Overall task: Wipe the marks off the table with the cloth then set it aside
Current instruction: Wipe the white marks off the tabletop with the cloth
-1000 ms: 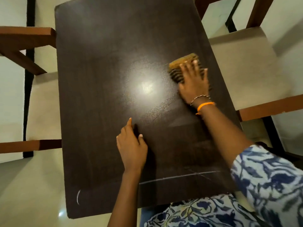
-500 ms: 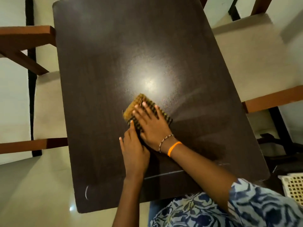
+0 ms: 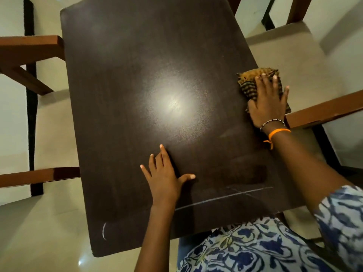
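A dark brown table (image 3: 127, 75) fills the head view. At its right edge my right hand (image 3: 268, 101) presses flat on a folded yellow-and-black checked cloth (image 3: 250, 80), which partly overhangs the edge. With fingers spread, my left hand (image 3: 164, 175) rests flat on the table near the front middle. A long white chalk line (image 3: 222, 198) with a crossing stroke runs along the front right of the table. A short curved white mark (image 3: 104, 230) sits at the front left corner.
Wooden chairs with beige seats stand on both sides: one on the left (image 3: 53, 134), one on the right (image 3: 284, 61). A bright light reflection (image 3: 173, 104) glares off the table's middle. Pale tiled floor (image 3: 39, 232) lies around.
My right hand has swept the cloth from the table's middle, beside my left hand, out to the right edge. My left hand has stayed put, its fingers now spread wider.
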`<move>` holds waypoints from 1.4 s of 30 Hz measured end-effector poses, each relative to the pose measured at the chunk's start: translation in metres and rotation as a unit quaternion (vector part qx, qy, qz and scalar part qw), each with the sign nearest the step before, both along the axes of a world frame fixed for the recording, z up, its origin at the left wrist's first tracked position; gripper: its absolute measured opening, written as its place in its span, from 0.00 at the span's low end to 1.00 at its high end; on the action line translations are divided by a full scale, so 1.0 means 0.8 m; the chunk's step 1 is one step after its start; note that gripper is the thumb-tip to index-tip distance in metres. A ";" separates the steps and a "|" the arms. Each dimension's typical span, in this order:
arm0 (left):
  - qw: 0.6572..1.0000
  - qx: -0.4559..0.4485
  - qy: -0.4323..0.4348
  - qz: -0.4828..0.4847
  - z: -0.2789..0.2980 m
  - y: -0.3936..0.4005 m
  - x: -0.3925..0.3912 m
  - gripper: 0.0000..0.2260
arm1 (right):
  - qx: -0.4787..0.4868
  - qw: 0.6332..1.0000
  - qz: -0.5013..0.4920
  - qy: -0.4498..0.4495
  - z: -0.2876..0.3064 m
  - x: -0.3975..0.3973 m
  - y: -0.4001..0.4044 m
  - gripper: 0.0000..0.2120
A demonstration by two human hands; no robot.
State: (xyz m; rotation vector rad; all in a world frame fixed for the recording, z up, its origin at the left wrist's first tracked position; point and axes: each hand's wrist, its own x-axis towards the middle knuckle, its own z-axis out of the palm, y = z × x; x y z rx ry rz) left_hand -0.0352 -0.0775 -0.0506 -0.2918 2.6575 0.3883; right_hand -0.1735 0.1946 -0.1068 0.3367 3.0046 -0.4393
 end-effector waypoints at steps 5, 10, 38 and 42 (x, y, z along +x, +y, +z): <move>1.000 -0.001 -0.023 -0.019 0.001 -0.009 -0.005 0.54 | -0.013 0.999 0.027 0.010 -0.004 0.044 -0.084 0.33; 0.996 -0.041 -0.053 -0.051 -0.003 -0.002 -0.003 0.57 | -0.028 0.971 0.238 0.004 -0.004 0.124 -0.182 0.36; 0.982 -0.045 -0.054 -0.178 -0.011 0.004 0.091 0.62 | 0.015 0.965 0.262 -0.018 -0.003 0.165 -0.129 0.30; 0.974 -0.059 -0.050 -0.213 -0.011 0.006 0.088 0.61 | 0.032 0.996 0.082 -0.028 -0.005 0.150 -0.013 0.30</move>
